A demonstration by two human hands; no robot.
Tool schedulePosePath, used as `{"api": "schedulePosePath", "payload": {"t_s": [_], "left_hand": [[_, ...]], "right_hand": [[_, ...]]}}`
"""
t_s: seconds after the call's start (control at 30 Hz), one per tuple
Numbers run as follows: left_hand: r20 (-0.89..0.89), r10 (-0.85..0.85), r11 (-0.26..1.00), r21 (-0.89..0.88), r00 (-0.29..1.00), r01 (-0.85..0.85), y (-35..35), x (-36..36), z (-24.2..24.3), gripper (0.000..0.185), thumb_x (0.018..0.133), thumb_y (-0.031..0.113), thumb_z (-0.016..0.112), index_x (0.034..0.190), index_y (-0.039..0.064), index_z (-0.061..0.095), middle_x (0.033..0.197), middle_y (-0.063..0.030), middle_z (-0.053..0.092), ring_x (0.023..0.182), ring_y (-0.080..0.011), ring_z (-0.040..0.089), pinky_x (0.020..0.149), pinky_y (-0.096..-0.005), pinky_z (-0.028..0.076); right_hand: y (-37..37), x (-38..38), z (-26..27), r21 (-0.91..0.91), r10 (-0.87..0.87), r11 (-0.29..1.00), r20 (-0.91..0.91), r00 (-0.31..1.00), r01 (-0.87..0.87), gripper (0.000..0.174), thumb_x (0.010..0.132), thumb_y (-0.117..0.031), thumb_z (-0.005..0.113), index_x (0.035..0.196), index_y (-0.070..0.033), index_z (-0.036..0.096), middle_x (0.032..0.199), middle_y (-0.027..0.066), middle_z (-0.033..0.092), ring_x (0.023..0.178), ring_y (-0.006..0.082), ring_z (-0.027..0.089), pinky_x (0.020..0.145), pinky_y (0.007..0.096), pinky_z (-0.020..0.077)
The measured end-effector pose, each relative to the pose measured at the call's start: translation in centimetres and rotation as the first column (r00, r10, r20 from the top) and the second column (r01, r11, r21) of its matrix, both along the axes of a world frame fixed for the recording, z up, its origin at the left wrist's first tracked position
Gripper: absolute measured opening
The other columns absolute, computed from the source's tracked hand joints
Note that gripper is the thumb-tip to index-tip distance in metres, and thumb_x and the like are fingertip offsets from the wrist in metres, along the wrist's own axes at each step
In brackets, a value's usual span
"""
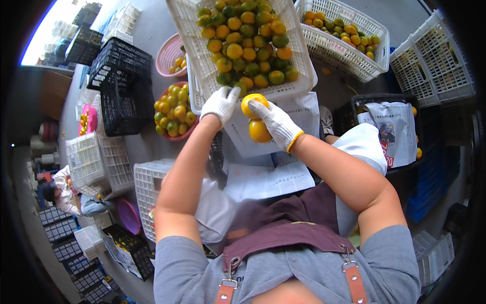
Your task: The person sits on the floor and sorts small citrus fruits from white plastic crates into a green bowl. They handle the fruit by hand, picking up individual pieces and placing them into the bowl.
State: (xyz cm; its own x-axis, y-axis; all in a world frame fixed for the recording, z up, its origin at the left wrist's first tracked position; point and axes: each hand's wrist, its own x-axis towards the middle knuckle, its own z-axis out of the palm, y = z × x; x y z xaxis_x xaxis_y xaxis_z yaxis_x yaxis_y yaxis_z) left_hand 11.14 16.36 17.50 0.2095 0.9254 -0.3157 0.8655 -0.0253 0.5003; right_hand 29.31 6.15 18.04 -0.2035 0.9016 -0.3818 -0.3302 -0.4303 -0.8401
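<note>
My right hand [279, 123], in a white knit glove with a yellow cuff, holds two orange citrus fruits [259, 131], one above the other, over sheets of printed newspaper [269, 178]. My left hand [224, 102], in a white glove, is at the near edge of a white plastic crate [300, 81]. Its fingertips are at a green-yellow citrus fruit [240, 88]; whether they grip it I cannot tell. Many green and orange citrus fruits [248, 53] lie in that tilted crate. The newspaper lines a container in front of my lap.
To the left stand a red basket [182, 135] of fruit, a pink basket [162, 57] and black crates [125, 102]. Another white crate [334, 43] of fruit is at upper right. A newspaper-covered black crate [410, 99] stands at right. A person [64, 190] sits far left.
</note>
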Motion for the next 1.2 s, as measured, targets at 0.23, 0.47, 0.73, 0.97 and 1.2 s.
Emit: {"api": "schedulePosePath", "payload": {"t_s": [0.23,0.47,0.73,0.97,1.2], "left_hand": [[-0.538,-0.034,0.963,-0.243,0.843,-0.116,9.3,5.2,-7.2,0.063,0.093,0.046,0.064,0.143,0.008,0.062,0.148,-0.0196,0.059,0.136,-0.034,0.058,0.112,-0.0442,0.048],[-0.513,-0.05,0.992,-0.124,0.857,-0.016,6.0,1.4,-7.7,0.064,0.091,0.047,0.065,0.137,0.003,0.065,0.142,-0.0222,0.062,0.133,-0.0374,0.059,0.11,-0.0431,0.048],[-0.058,0.178,0.966,-0.181,0.982,-0.186,5.6,0.1,-7.1,0.08,0.079,0.05,0.074,0.14,0.001,0.058,0.132,-0.025,0.067,0.122,-0.037,0.065,0.103,-0.0414,0.052],[-0.228,0.029,0.957,-0.274,0.973,-0.093,7.7,2.4,-7.6,0.082,0.076,0.051,0.077,0.141,0.004,0.061,0.142,-0.0227,0.062,0.13,-0.035,0.061,0.108,-0.0404,0.048],[0.103,0.224,0.923,-0.343,0.969,-0.176,6.3,0.6,-7.0,0.058,0.085,0.039,0.078,0.131,0.006,0.067,0.12,-0.0136,0.071,0.105,-0.0252,0.07,0.094,-0.0381,0.057]], "right_hand": [[2.6,1.5,1.9,-0.095,-0.105,0.99,0.006,0.994,0.105,0.066,0.098,-0.056,0.065,0.139,-0.005,0.061,0.126,0.0061,0.065,0.111,0.0144,0.059,0.099,0.0313,0.0467],[1.4,1.9,1.8,-0.064,-0.23,0.972,-0.055,0.972,0.226,0.062,0.099,-0.053,0.065,0.136,-0.003,0.062,0.121,0.0075,0.067,0.109,0.0156,0.061,0.097,0.0315,0.0479],[2.5,2.8,0.6,-0.114,-0.429,0.901,-0.076,0.9,0.419,0.074,0.096,-0.062,0.066,0.141,-0.003,0.06,0.126,0.0122,0.065,0.114,0.0207,0.061,0.102,0.0332,0.0465],[2.3,4.2,0.9,-0.108,-0.42,0.907,-0.142,0.896,0.408,0.073,0.096,-0.061,0.065,0.14,-0.004,0.06,0.131,0.0121,0.062,0.118,0.0194,0.058,0.103,0.0326,0.0453],[3.4,4.6,1.4,-0.135,-0.424,0.904,-0.175,0.889,0.404,0.075,0.096,-0.061,0.066,0.144,-0.004,0.057,0.134,0.0113,0.06,0.12,0.02,0.058,0.105,0.0331,0.0448]]}}
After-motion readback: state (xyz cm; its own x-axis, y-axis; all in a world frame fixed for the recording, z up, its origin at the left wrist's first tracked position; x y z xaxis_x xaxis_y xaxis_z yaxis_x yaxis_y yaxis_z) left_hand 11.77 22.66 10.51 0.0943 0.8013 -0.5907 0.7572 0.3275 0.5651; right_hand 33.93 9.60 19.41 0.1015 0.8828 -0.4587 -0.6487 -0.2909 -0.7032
